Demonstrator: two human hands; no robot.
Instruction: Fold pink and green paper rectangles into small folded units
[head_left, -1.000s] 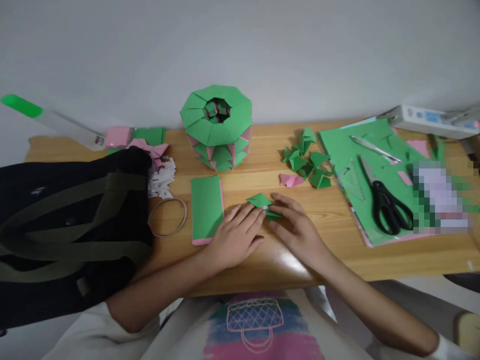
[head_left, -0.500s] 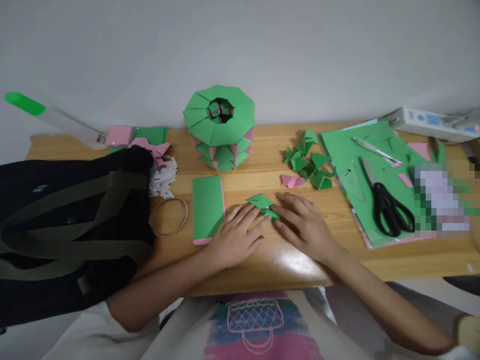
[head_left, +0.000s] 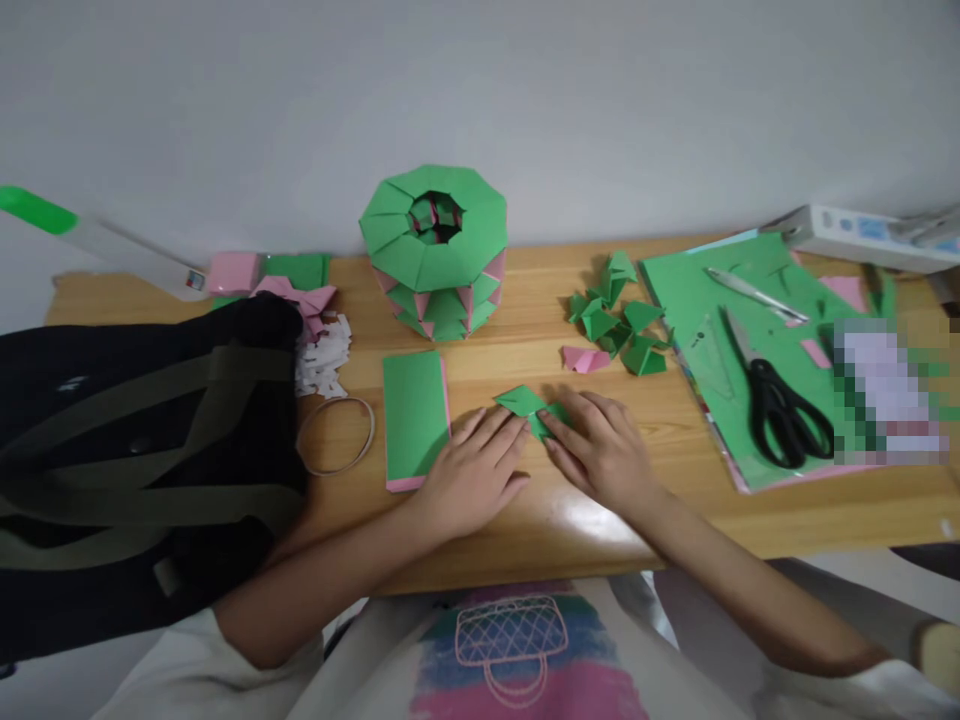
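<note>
Had the left hand (head_left: 469, 475) palm down over the desk (head_left: 679, 430), with fingers stretched out close together and tips at the near left edge of a folded green paper (head_left: 523, 401); had the right hand (head_left: 607, 450) opposite, with fingers slightly bent, touching the right part of that paper; could not tell there whether to call it a pinch or a press; found the folded green paper lying on the desk between both sets of fingertips, with its left flap in plain sight and its right part mostly covered; saw a stack of green and pink paper (head_left: 415, 410) just beside the left hand; saw a round paper structure (head_left: 469, 225) standing upright beyond the stack, with a hole in its top; noticed a cluster of green folded pieces (head_left: 598, 317) beyond the right hand, with a pink folded piece (head_left: 585, 358) just in front; saw scissors (head_left: 780, 402) and a pen (head_left: 757, 295) lying on green sheets (head_left: 682, 285) farther right; made out a thin ring (head_left: 373, 425) between the stack and a dark bag (head_left: 112, 390), near white paper scraps (head_left: 326, 358).
</note>
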